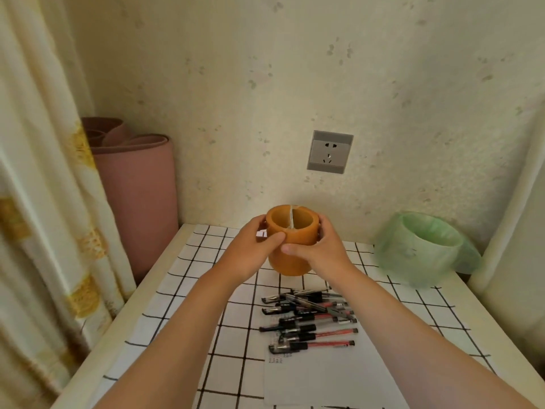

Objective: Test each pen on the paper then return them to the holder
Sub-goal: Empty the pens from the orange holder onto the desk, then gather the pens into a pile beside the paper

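both hands on the orange holder [290,265] right now, one to each side. my left hand [250,250] wraps the left wall, fingers curled round the far side, thumb laid across the front. my right hand [320,252] grips the right wall the same way, and its thumb tip sits just under the left thumb tip, the two close together at the middle of the front. the holder's mouth is tipped toward me, so i look straight into it: a pale divider runs across the inside and splits it into two halves. whether its base touches the checked cloth [182,278] i cannot tell, my wrists cover that edge.

the pens [309,318] lie below my hands, nearer to me, between my forearms and closer to the right wrist. it's a loose pile lying flat, black grips mostly pointing left, clear reddish barrels pointing right, with a few crossing each other at the end nearest the holder. the pens nearest me rest on the white paper [324,379], which runs on toward me beside my right forearm. there are small marks on the sheet just under the last pen, too small to read.

off to the right of my right hand, well apart, a round bin lined with a green bag [424,258]. above my hands, a wall socket [329,152]. left of my left hand, a rolled pink mat [138,199] stands in the corner, a curtain [44,202] beyond it.
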### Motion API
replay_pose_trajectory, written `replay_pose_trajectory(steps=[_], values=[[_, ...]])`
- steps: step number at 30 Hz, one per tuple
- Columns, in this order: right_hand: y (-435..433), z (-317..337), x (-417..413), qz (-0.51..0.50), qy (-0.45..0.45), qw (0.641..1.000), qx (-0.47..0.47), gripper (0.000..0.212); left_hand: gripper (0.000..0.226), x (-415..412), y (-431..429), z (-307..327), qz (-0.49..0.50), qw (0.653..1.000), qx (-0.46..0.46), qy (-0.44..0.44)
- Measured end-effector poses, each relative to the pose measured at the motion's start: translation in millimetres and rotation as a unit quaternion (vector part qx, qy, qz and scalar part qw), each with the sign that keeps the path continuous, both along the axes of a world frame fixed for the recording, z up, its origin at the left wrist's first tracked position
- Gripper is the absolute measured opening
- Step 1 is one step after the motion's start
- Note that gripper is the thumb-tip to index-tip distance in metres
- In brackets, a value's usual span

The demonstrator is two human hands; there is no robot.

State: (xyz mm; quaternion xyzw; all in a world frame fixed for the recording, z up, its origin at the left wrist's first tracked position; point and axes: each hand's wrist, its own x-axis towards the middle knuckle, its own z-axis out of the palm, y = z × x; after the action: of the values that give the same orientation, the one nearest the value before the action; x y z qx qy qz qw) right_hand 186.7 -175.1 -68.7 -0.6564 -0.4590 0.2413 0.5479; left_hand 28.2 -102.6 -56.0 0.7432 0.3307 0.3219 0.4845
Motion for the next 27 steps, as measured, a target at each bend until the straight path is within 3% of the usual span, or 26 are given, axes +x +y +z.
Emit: replay_pose_trajectory(steps=[5, 14, 19, 24, 27], values=[[33, -16, -10, 0.021, -0.041, 0.999, -0.02, 0.094, 0.052, -16, 23, -18, 0.039, 0.999, 0.011, 0.007], [60, -39, -27, 0.028, -0.034, 0.999, -0.026, 0.091, 0.065, -25, 52, -43, 0.081, 0.996, -0.002, 0.029], [54, -31, -19, 0.012, -0.04, 0.998, -0.053, 0.107, 0.064, -20, 56, -45, 0.067, 0.997, -0.037, 0.017], [59, -31, -20, -0.038, -0.081, 0.994, -0.057, 0.084, 0.069, -6, 60, -39, 0.1, 0.992, 0.004, 0.073], [68, -32, -22, -0.053, -0.068, 0.995, -0.044, 0.076, 0.072, -1, 64, -39, 0.117, 0.992, -0.008, 0.055]])
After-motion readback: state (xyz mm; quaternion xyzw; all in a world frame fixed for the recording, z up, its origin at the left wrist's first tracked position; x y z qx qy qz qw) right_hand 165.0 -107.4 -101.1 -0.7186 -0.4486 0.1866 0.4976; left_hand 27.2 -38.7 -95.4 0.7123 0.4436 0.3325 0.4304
